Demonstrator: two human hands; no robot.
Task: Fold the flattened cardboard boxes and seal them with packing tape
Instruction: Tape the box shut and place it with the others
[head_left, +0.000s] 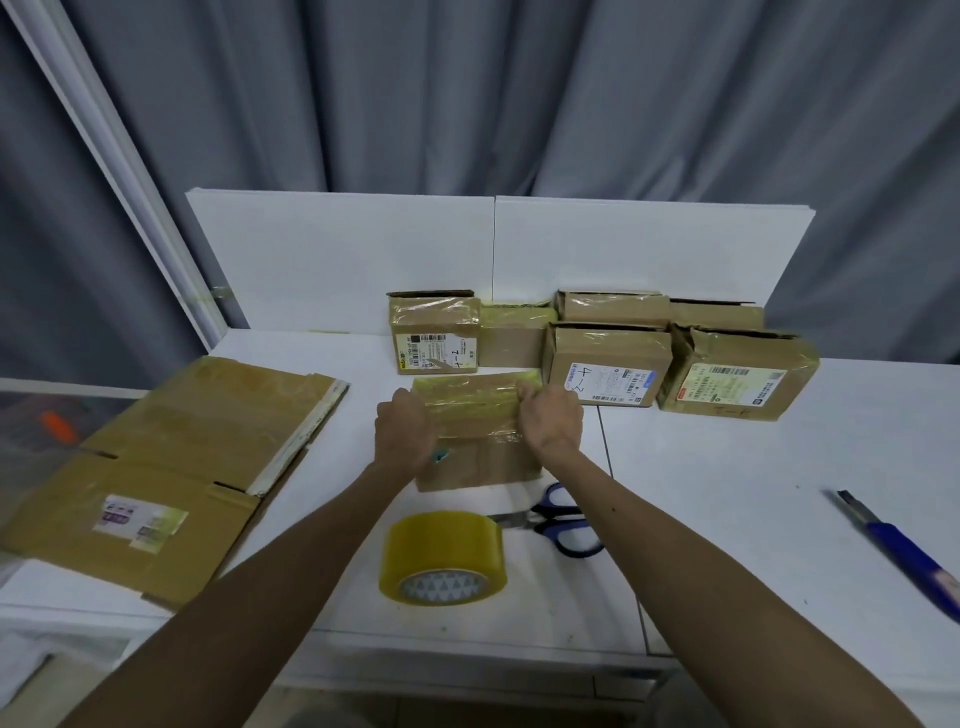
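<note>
1. Box (478, 467) stands mid-worktop (727, 493) — held between both hands.
2. Left hand (405, 431) grips its 9 o'clock edge; right hand (553, 423) grips its 3 o'clock edge, fingers curled.
3. Tape (441, 558) lies near — at the box's 6 o'clock.

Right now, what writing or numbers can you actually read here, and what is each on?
"4-2": handwritten, label of the left taped box.
"4-3": handwritten, label of the middle taped box.
Printed text on those labels, the right box and the flattened cardboard stickers: too small or blurred.
</note>
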